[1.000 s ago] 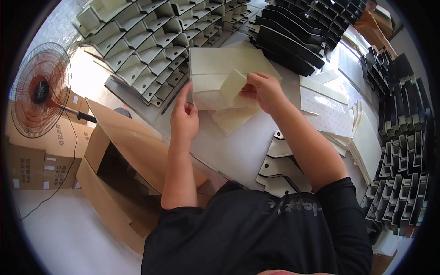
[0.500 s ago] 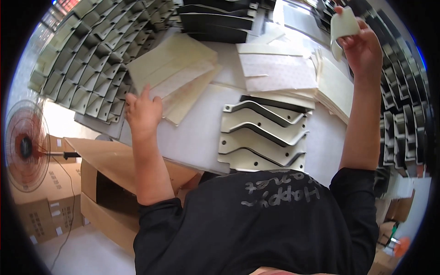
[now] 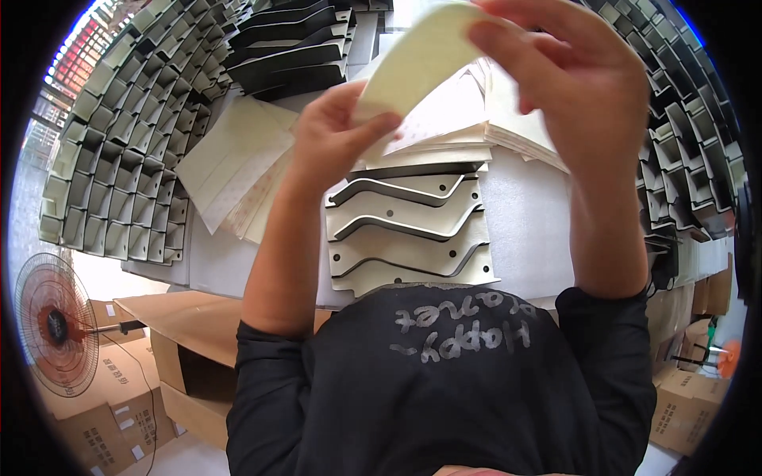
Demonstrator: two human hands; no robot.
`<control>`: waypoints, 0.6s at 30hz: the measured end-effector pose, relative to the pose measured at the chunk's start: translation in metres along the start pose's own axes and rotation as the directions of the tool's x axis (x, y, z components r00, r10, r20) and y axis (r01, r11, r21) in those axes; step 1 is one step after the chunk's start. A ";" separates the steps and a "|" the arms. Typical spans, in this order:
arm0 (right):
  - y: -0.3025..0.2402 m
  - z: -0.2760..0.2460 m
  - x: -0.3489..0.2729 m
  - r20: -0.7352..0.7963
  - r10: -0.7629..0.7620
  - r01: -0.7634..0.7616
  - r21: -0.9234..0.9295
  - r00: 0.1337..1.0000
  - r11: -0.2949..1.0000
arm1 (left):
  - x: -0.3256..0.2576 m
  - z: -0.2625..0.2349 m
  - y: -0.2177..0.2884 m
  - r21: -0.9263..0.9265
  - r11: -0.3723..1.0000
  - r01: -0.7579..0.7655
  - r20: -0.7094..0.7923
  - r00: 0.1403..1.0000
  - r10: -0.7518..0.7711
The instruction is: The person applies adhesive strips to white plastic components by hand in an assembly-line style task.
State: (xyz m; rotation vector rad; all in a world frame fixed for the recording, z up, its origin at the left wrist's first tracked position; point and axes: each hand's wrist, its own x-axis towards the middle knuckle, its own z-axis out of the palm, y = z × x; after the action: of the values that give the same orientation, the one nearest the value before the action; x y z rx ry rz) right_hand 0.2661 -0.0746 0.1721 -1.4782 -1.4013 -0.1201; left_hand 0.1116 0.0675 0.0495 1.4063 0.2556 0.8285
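Note:
A pale yellow flexible strip (image 3: 425,59) is stretched in a bend between my hands, above the table. My left hand (image 3: 333,135) pinches its lower left end between thumb and fingers. The upper right end is in the grip of my right hand (image 3: 591,87), its thumb and fingers closed on it and slightly blurred. Below the strip lie pale sheets (image 3: 444,111), partly hidden by it. Nearer to me, several bent brackets (image 3: 405,230), cream with dark edges and small holes, lie in a row. Beside my left forearm are more fanned pale sheets (image 3: 238,151).
Rows of stacked brackets (image 3: 111,174) line the left side, with more brackets (image 3: 683,151) on the right. Dark brackets (image 3: 290,63) stand at the back. An open cardboard box (image 3: 182,309) and a fan (image 3: 55,325) are at the lower left.
My right hand has brought the strip in from the far right toward the middle. My left hand has left the left sheets and taken the strip's other end. The view has shifted.

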 end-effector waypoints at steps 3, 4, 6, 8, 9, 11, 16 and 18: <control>0.052 -0.013 -0.032 -0.067 0.144 -0.143 0.007 0.987 0.990 | -0.020 -0.028 0.018 0.145 0.981 0.127 -0.049 0.991 -0.122; 0.075 -0.005 -0.050 -0.017 0.232 -0.228 0.111 0.973 0.967 | -0.029 -0.042 0.015 0.150 0.980 0.134 -0.052 0.990 -0.128; 0.100 0.007 -0.088 0.118 0.426 -0.435 0.415 0.897 0.799 | -0.041 -0.059 0.002 0.257 0.923 0.285 -0.152 0.956 -0.253; 0.122 0.023 -0.112 0.140 0.497 -0.495 0.498 0.857 0.712 | -0.053 -0.057 -0.006 0.257 0.919 0.299 -0.216 0.945 -0.247; 0.134 0.027 -0.121 0.148 0.512 -0.507 0.522 0.846 0.686 | -0.058 -0.057 -0.011 0.250 0.919 0.305 -0.265 0.934 -0.238; 0.149 0.033 -0.131 0.148 0.530 -0.514 0.555 0.835 0.654 | -0.063 -0.060 -0.020 0.335 0.899 0.281 -0.280 0.941 -0.190; 0.160 0.039 -0.142 0.125 0.530 -0.511 0.520 0.839 0.685 | -0.073 -0.073 -0.043 0.237 0.931 0.276 -0.327 0.926 -0.191; 0.158 0.036 -0.145 0.150 0.554 -0.548 0.488 0.819 0.679 | -0.069 -0.070 -0.046 0.184 0.954 0.237 -0.324 0.931 -0.169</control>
State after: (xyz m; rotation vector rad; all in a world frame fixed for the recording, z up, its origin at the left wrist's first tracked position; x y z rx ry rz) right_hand 0.3239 -0.1091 -0.0349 -1.3634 -0.8170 0.5951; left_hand 0.0363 0.0788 -0.0281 1.4240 0.7411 0.8605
